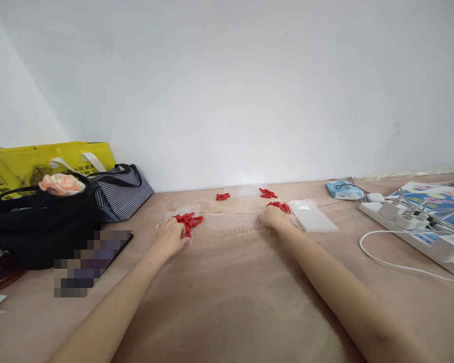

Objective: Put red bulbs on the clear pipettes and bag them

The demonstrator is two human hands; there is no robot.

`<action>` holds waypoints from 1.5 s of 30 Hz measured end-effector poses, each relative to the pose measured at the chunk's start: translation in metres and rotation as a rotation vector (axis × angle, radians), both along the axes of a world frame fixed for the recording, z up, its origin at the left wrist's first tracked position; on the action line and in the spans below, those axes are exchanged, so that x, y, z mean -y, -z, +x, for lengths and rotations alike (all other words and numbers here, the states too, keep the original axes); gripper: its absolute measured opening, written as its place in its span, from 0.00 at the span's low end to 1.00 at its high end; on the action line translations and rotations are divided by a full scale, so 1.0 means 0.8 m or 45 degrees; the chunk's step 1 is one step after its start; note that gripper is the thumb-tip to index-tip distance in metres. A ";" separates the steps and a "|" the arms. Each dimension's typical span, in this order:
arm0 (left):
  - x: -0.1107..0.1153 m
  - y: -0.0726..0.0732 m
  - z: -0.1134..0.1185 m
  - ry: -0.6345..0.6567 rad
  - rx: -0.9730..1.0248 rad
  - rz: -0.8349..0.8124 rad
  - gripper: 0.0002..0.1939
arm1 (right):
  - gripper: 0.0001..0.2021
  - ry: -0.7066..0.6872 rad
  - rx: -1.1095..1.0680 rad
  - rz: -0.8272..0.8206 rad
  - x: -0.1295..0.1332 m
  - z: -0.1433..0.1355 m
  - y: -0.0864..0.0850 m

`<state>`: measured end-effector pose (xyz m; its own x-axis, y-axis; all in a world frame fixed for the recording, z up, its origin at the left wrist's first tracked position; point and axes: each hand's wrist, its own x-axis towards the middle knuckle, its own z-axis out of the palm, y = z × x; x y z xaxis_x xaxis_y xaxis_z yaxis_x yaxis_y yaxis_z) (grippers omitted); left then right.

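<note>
My left hand [170, 236] rests at a loose pile of small red rubber bulbs [189, 219], which lies on a clear plastic bag [192, 207]. Its thumb and fingers are closed on one red bulb at the near side of the pile. A row of thin clear tubes [230, 222] lies side by side between my hands. At the right end of that row is my right hand [275, 218], with fingers curled in and mostly hidden; what they hold cannot be made out. Just behind it lie several tubes with red bulbs fitted [283, 207].
Further back are more clear tubes [248, 191] and two small red bulb groups. A stack of clear bags [313, 217] lies right of my right hand. A power strip [416, 232] with cables is at the right; a striped bag [121, 194] and black bag [41, 227] stand left.
</note>
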<state>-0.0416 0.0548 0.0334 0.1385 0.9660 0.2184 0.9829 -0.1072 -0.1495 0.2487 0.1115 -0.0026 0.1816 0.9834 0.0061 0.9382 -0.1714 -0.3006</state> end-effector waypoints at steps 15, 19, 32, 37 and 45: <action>0.042 0.030 0.085 0.551 0.558 -0.018 0.04 | 0.10 -0.429 -0.073 0.384 0.059 0.013 -0.011; 0.047 0.055 0.104 0.648 0.805 0.000 0.08 | 0.08 -0.944 -0.229 0.559 0.096 0.014 0.017; 0.041 0.056 0.107 0.794 0.865 -0.058 0.09 | 0.08 -1.093 -0.272 0.722 0.111 -0.003 0.039; 0.043 0.057 0.109 0.799 0.901 -0.073 0.09 | 0.09 -1.141 -0.247 0.745 0.118 -0.006 0.038; 0.049 0.052 0.111 0.756 0.898 -0.129 0.09 | 0.09 -1.106 -0.300 0.798 0.121 -0.004 0.037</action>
<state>0.0471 0.0154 -0.0081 0.4838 0.7983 0.3587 0.6225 -0.6020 0.5000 0.2458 0.0151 -0.0321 -0.5094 0.6112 0.6058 0.5730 0.7661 -0.2911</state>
